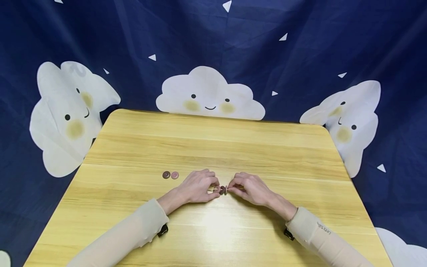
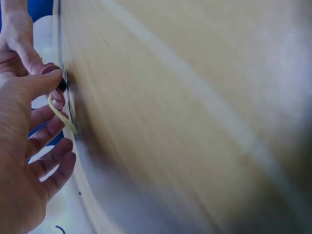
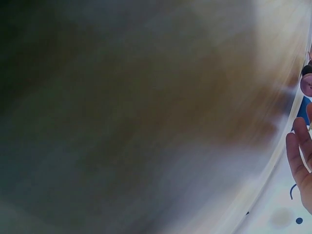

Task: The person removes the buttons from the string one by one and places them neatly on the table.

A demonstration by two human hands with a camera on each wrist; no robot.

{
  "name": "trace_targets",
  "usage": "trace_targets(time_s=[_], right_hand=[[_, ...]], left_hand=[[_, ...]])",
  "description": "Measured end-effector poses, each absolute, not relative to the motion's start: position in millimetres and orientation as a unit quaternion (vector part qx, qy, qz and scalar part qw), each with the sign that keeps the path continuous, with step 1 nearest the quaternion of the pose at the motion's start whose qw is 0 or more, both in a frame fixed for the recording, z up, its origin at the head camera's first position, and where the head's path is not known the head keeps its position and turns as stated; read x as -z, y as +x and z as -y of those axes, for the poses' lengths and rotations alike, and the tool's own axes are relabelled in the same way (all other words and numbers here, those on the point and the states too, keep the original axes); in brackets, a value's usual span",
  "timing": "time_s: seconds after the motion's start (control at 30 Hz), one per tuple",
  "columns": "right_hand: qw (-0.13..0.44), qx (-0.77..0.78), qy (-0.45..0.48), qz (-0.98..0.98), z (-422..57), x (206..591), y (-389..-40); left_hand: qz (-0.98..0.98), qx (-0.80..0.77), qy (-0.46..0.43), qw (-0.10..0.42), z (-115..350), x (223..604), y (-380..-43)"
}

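Several pink and dark brown buttons sit in a row on a thin pale cord [image 2: 58, 113] between the two hands. The left hand [image 1: 199, 186] pinches a pink button at the row's left between thumb and forefinger, and the cord's tail hangs below its thumb. Beside that button is a dark brown button [image 1: 222, 190], then another pink button [image 1: 226, 190] by the right fingertips. The right hand [image 1: 252, 188] pinches the cord just right of the row; its fingertips partly hide the cord. In the right wrist view, only some fingers and a pink button [image 3: 307, 85] show at the edge.
A loose dark brown button [image 1: 166, 174] and a loose pink button [image 1: 175, 175] lie side by side on the wooden table [image 1: 213, 148], left of the left hand. A dark blue curtain [image 1: 186, 33] with printed clouds hangs behind the table's far edge.
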State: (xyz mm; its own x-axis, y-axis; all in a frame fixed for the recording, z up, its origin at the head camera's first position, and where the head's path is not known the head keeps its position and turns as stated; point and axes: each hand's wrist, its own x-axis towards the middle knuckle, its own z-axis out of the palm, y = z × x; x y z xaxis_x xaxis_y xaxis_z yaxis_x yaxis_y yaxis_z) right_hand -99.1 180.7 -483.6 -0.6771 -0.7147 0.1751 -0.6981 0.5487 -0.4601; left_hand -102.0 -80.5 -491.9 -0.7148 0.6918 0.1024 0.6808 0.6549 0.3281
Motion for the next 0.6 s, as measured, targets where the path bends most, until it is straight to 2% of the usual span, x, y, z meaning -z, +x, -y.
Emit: trace_targets(time_s=[0.6], right_hand=[[0.024, 0.254, -0.395, -0.882, -180.4, 483.2, -98.9]], left_hand=[[-0.91, -0.186, 0.37, 0.013, 90.0, 491.9, -99.7]])
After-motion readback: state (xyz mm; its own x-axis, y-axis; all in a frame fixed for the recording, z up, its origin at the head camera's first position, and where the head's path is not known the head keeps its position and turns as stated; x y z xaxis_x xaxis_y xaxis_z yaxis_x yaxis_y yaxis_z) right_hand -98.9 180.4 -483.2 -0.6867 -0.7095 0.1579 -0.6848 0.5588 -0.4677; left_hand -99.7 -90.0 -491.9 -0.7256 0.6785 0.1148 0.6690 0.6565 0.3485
